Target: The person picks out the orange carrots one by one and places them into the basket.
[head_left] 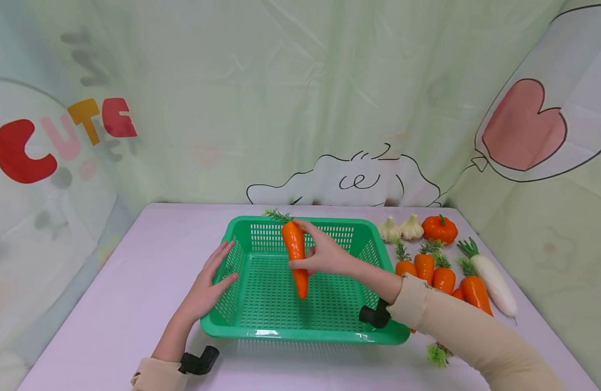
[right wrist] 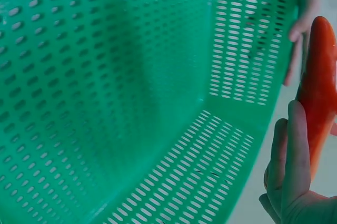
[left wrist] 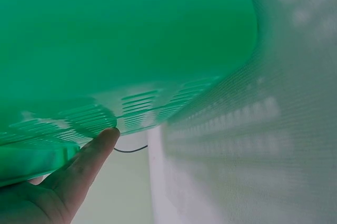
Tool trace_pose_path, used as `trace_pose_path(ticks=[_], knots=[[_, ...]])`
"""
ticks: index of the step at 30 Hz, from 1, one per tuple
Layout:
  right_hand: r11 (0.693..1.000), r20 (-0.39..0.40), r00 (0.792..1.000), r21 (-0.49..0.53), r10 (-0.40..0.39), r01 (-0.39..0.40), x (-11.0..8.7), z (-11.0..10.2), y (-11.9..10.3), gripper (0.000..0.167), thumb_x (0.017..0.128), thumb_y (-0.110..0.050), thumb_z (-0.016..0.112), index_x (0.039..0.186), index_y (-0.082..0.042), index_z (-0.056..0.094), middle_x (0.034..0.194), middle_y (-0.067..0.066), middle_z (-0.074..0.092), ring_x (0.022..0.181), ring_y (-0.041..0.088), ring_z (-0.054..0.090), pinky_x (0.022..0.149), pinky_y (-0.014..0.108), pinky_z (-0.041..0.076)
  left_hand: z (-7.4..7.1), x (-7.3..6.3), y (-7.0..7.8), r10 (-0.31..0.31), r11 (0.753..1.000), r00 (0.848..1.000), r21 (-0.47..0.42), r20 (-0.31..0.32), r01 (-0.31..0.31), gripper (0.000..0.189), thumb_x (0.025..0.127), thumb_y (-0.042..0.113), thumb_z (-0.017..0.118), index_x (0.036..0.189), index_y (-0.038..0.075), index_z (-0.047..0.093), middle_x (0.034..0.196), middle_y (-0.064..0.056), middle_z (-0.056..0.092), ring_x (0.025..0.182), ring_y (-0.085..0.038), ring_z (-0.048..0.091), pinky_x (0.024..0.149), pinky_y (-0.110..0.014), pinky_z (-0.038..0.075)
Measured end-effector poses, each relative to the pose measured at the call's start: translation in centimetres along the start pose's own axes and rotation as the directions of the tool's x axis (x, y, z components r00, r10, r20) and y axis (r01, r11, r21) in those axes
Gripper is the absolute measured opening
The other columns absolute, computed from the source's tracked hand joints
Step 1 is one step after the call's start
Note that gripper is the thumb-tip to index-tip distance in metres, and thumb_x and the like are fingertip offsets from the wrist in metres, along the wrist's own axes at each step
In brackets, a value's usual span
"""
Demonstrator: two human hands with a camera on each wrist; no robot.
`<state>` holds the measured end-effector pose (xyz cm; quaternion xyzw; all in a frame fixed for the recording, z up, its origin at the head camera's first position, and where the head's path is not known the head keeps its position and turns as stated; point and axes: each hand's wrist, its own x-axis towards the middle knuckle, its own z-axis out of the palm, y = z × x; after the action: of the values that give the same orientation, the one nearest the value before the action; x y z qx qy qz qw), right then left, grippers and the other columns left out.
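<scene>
A screened-off, booth-like space: cartoon-printed curtains (head_left: 300, 98) enclose a pale table (head_left: 158, 266).

We observe 1 glossy orange carrot (head_left: 293, 241), leafy green top uppermost, gripped by the right hand (head_left: 326, 252) over the basket, slightly tilted, tip pointing down. We note that the green, rectangular, perforated basket (head_left: 305, 334) stands upright on the table (head_left: 129, 282); the left hand (head_left: 206, 289) touches its left side.

On the hanging cloth (head_left: 80, 217) at the left, it says CUTE: a big red C (head_left: 11, 155), a pink U (head_left: 68, 149), a yellow T (head_left: 89, 125) and a curvy red E (head_left: 112, 117). Some gray marks (head_left: 92, 80) show above the T and more show below it, too blurry to read.
</scene>
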<state>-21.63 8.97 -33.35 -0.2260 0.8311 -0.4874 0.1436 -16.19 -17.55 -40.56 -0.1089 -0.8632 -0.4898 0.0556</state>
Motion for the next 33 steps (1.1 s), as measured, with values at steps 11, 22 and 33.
trace_pose_path(ticks=[11,22,33], knots=[[1.000,0.028,0.999,-0.002,0.020,-0.020,0.9,1.8,1.0,0.086,0.073,-0.006,0.074,0.143,-0.013,0.024,0.134,0.015,0.036,0.058,0.019,0.057,0.051,0.036,0.053,0.1,0.0,-0.1,-0.001,1.000,1.000,0.005,0.000,0.001,0.065,0.090,0.020,0.056,0.146,0.020,0.023,0.152,-0.008,0.013,0.137,-0.036,0.009,0.096,-0.068,0.015],[0.996,0.053,0.995,0.003,0.088,-0.088,1.9,3.3,1.9,0.088,0.071,-0.008,0.076,0.143,-0.011,0.024,0.133,0.019,0.037,0.080,0.027,0.060,0.050,0.036,0.053,0.0,0.1,-0.1,0.000,1.000,1.000,0.009,-0.001,0.000,0.065,0.090,0.022,0.056,0.146,0.018,0.023,0.152,-0.009,0.013,0.137,-0.036,0.009,0.096,-0.068,0.016],[0.992,0.091,0.988,0.022,0.123,-0.125,3.0,4.5,2.9,0.089,0.071,-0.007,0.075,0.143,-0.008,0.023,0.133,0.020,0.035,0.087,0.029,0.058,0.053,0.040,0.054,0.0,0.0,0.0,0.002,1.000,1.000,0.005,0.004,-0.002,0.064,0.091,0.023,0.055,0.146,0.018,0.023,0.152,-0.008,0.013,0.137,-0.035,0.008,0.097,-0.068,0.015]])
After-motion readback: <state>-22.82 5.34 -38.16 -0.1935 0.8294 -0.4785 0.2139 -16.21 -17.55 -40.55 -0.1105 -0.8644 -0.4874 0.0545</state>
